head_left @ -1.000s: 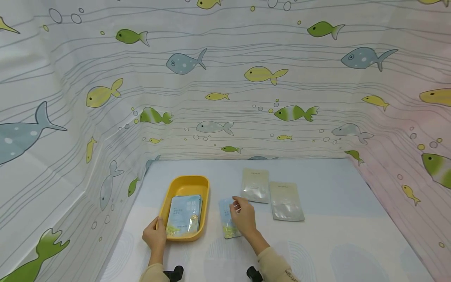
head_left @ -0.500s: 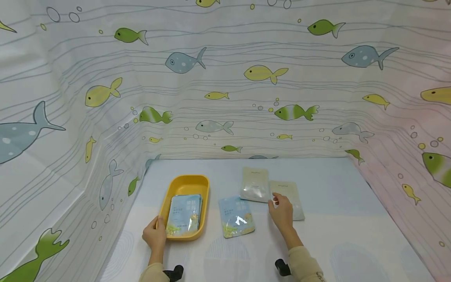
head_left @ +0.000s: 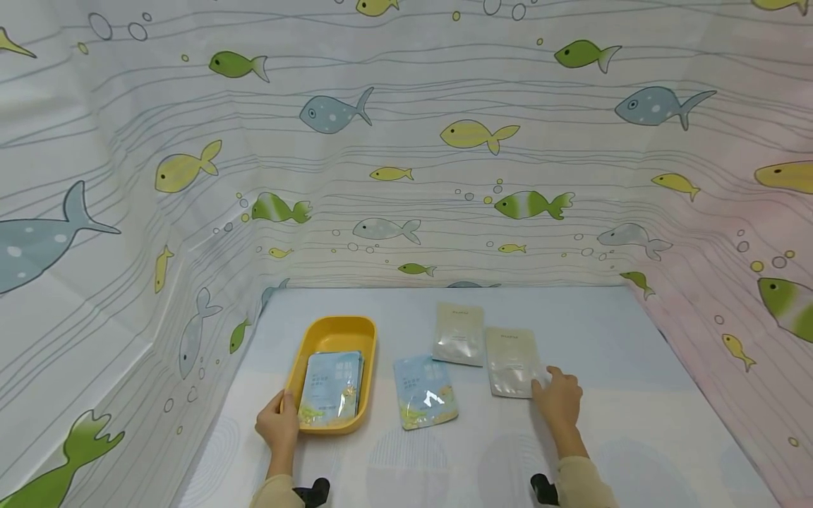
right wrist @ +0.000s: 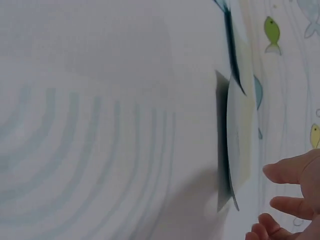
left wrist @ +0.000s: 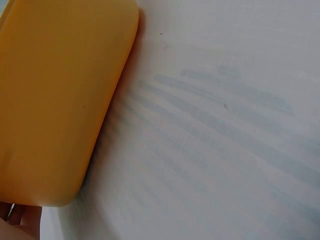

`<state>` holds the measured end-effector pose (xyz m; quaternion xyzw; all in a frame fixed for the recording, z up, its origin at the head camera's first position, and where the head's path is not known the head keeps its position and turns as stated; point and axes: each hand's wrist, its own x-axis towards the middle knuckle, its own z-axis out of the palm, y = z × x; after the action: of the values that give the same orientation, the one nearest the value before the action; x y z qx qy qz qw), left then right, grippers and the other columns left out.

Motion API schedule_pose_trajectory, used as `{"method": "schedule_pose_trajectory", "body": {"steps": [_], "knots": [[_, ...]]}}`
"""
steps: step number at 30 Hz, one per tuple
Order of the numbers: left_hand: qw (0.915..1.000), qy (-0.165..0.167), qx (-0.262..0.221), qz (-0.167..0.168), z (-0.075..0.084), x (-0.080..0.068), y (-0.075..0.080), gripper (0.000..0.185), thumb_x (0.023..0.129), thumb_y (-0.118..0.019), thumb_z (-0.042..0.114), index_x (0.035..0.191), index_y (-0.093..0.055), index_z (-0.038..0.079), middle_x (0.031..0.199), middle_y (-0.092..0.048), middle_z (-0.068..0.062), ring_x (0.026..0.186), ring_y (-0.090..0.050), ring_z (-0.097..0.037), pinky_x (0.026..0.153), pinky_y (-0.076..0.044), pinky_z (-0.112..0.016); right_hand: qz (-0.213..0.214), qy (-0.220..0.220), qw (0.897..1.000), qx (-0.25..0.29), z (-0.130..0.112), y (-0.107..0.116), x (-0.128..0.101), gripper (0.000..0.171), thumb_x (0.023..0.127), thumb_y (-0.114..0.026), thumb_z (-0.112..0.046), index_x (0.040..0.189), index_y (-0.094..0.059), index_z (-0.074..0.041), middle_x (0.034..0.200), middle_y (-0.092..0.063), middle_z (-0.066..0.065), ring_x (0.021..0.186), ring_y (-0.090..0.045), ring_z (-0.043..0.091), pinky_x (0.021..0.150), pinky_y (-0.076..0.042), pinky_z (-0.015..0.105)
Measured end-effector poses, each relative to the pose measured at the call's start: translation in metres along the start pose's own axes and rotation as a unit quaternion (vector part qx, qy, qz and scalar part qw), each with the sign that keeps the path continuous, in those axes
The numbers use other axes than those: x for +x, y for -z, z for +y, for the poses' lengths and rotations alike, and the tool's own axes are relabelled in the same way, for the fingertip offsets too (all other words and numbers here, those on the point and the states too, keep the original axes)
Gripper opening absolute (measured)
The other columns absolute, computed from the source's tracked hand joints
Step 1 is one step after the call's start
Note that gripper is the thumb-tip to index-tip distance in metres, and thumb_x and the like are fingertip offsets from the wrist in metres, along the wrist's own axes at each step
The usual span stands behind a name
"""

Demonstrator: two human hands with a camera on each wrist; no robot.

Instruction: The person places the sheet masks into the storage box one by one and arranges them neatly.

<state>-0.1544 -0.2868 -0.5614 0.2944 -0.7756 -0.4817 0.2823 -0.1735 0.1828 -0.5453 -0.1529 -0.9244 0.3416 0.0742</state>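
Two pale beige sleeves (head_left: 581,484), small rounded black fittings (head_left: 544,490) alongside.

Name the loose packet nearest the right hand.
The rightmost beige packet, beside the right hand; the other beige packet lies farther back and left, the loose blue packet farther left.

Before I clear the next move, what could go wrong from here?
The nearer beige, rectangular, shiny pouch beside the right hand is thin, so a grasp might skid it rather than lift it.
The loose blue, rectangular, shiny packet appears to meet the farther beige pouch at a corner; moving either could drag the other.
The left hand grips the yellow, rounded plastic tray; a tug might shift its stacked blue packets.
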Motion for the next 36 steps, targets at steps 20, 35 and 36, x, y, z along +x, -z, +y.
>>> {"method": "schedule_pose_trajectory", "body": {"steps": [20,35,36], "knots": [[0.9999,0.008,-0.007,-0.002,0.001,0.0,-0.002,0.029,0.092,-0.054,0.005,0.111,-0.061,-0.015,0.112,-0.058,-0.033,0.112,-0.053,-0.046,0.094,-0.044,-0.053,0.012,-0.078,0.991,0.109,0.025,-0.015,0.005,0.039,0.077,-0.064,-0.006,0.107,-0.057,0.019,0.094,-0.065,0.032,0.087,-0.062,0.045,0.081,-0.05,0.047],[0.9998,-0.001,-0.019,0.002,-0.003,-0.001,0.001,0.033,0.091,-0.055,0.011,0.11,-0.061,-0.015,0.11,-0.058,-0.033,0.111,-0.052,-0.047,0.094,-0.042,-0.055,-0.09,-0.178,0.895,0.399,0.039,-0.003,0.008,0.039,0.081,-0.057,0.012,0.114,-0.045,0.028,0.063,-0.063,0.005,0.052,-0.064,0.008,0.055,-0.054,0.018],[0.9999,0.002,-0.015,0.0,-0.001,-0.001,0.001,0.031,0.092,-0.055,0.009,0.11,-0.061,-0.015,0.111,-0.058,-0.033,0.112,-0.052,-0.047,0.094,-0.042,-0.054,-0.093,-0.181,0.888,0.412,0.039,-0.002,0.008,0.039,0.081,-0.056,0.013,0.115,-0.044,0.028,0.064,-0.063,0.005,0.053,-0.064,0.008,0.056,-0.054,0.018]]}}
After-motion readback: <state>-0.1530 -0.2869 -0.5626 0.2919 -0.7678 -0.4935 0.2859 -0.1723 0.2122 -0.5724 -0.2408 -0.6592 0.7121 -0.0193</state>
